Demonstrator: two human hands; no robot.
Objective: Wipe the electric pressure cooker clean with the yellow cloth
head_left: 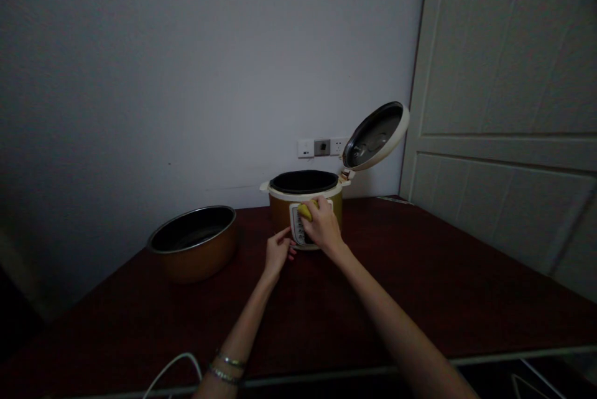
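- A round, gold-bodied electric rice cooker with a cream plastic rim (282,211) stands near the centre of a dark reddish-brown wooden tabletop (410,250), close to the white wall (186,76). Its black-lined opening (303,181) faces up.
- The right hand (323,227) is at the cooker's front, its fingers curled over a yellow kitchen sponge (305,211) and pressing it against the top of a white printed control panel (298,228).
- The right forearm (392,318) reaches in from 4 o'clock, angled up and across the table towards the cooker.
- The left hand (278,254) is lower and at the panel's 8 o'clock, its fingers loosely parted and pinching nothing. Its fingertips (291,252) are at the cooker's lower front edge, but any contact cannot be told.
- The left forearm (247,337), with two thin metal bracelets (226,368) at the wrist, rises from 7 o'clock.
- The cooker's hinged lid, with its round steel underside (373,136), stands open at 1 o'clock.
- A bronze-coloured round metal pot with a dark inside (193,259) sits at the cooker's 9 o'clock, well apart from it.
- A white wall socket plate (321,147) is at 12 o'clock, a white panelled door (494,76) at 2 o'clock, and a white cable (172,371) at 7 o'clock.
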